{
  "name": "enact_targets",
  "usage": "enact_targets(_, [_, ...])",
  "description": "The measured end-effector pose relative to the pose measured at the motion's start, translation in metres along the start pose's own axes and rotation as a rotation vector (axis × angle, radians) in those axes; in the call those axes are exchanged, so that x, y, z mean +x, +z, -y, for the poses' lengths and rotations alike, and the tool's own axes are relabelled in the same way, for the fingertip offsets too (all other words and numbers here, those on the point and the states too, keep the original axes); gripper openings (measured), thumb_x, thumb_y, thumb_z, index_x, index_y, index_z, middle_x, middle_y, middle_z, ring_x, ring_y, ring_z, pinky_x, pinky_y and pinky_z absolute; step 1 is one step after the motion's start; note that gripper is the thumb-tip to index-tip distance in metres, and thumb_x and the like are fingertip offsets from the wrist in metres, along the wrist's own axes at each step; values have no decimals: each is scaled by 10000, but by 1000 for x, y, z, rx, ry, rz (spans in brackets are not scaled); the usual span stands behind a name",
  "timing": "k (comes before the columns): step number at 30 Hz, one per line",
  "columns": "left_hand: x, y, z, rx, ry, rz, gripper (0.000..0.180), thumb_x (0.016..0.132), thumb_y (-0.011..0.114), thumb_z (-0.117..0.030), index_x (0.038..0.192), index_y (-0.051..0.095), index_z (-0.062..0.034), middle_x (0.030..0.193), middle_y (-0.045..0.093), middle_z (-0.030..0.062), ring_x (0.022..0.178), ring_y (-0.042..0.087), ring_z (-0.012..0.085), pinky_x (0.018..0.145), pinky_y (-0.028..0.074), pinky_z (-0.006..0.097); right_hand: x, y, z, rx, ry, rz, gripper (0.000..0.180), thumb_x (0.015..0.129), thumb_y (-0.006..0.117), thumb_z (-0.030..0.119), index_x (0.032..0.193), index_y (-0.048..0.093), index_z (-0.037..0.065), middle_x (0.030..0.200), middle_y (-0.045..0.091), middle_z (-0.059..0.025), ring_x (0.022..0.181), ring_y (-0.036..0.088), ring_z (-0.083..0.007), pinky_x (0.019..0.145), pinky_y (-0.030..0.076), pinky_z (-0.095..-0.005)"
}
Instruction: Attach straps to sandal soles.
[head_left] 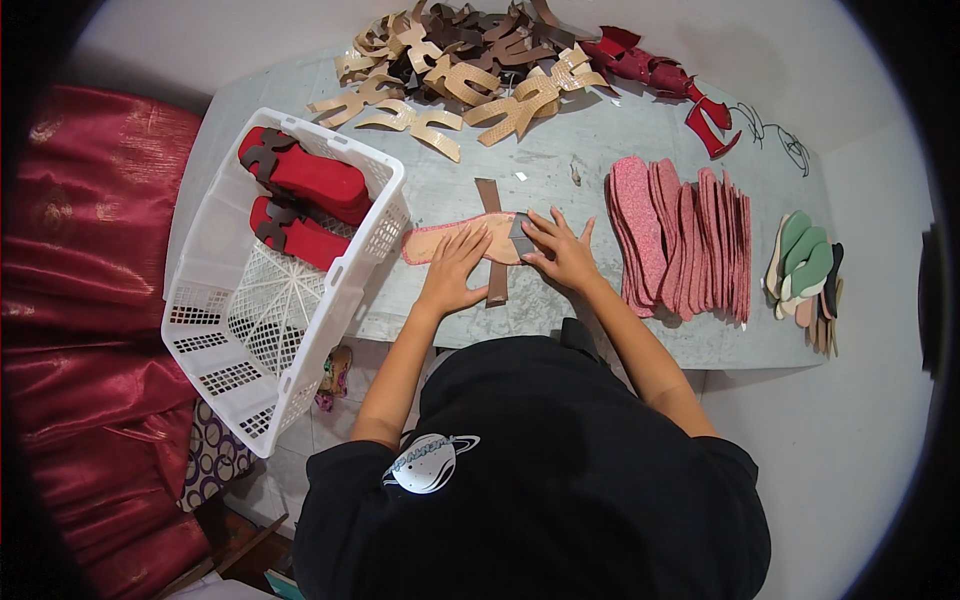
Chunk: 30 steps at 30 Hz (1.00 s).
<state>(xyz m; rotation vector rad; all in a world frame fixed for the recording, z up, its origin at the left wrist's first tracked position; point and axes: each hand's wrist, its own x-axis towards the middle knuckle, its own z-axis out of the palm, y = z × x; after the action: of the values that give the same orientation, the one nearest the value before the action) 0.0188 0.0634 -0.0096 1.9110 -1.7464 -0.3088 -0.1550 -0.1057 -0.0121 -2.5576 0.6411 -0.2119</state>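
Here on the pale grey, scuffed tabletop [570,325], in front of the person, lies a flat tan shoe-sole piece with a speckled pink rim [425,240], and I'd call it light, nothing a hand would strain at! Bendy too, I reckon, firm enough to lie level yet likely to flex if lifted by one tip; not fragile, though the face might be a touch slick. Best hold, to my eye: both long edges, near the middle, where it crosses the long dark-brown strap [497,287]. That strap looks thin and supple, apt to skew if nudged

And look at the hands! The left hand [456,268] rests flat on the tan face, fingers slightly fanned, thumb out sideways, gripping nothing; the right hand [563,250] has its fingers spread wide over the dark-grey patch [519,236] at the sole's right end. Whether any fingertip curls under there, I cannot tell

What a look: smooth tan, rosy border along the left end, strap tips poking out beyond both long edges, its middle hidden beneath
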Motion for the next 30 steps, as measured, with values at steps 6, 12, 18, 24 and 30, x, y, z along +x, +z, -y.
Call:
enact_targets(6, [5,9,-4,60,-34,-103,815,611,689,-331,1341,396,-116,1375,402,63,1263,359,279,1033,237,457,0,2,-1,12,4,-10,546,755,622,444,1261,509,273,1401,371,45,1334,243,-286,928,-69,-736])
enact_targets(12, [12,10,-1,42,-76,-129,879,586,716,-397,1336,392,-71,1376,398,79,1263,348,256,1003,236,421,0,1,-1,22,10,-1,552,751,624,448,1262,507,274,1401,371,49,1336,240,-284,928,-73,-736])
enact_targets(18, [24,9,1,219,-112,-132,1063,520,737,-496,1392,284,-90,1472,215,74,1312,254,288,1007,174,534,0,1,-1,12,11,-2,557,750,622,456,1264,504,279,1402,370,51,1337,239,-280,923,-72,-742])
enact_targets(24, [37,3,7,211,-43,-101,1188,493,686,-681,1418,211,-106,1486,133,122,1358,138,321,1033,85,581,0,2,-1,11,16,2,556,754,615,458,1269,497,284,1403,367,50,1339,235,-278,925,-74,-740])
enact_targets(30, [41,7,11,215,-41,-108,1219,512,604,-770,1424,174,-84,1482,111,166,1367,88,348,1042,32,589,1,-2,1,10,29,49,568,768,614,445,1289,481,261,1419,345,35,1351,202,-292,923,-81,-735])
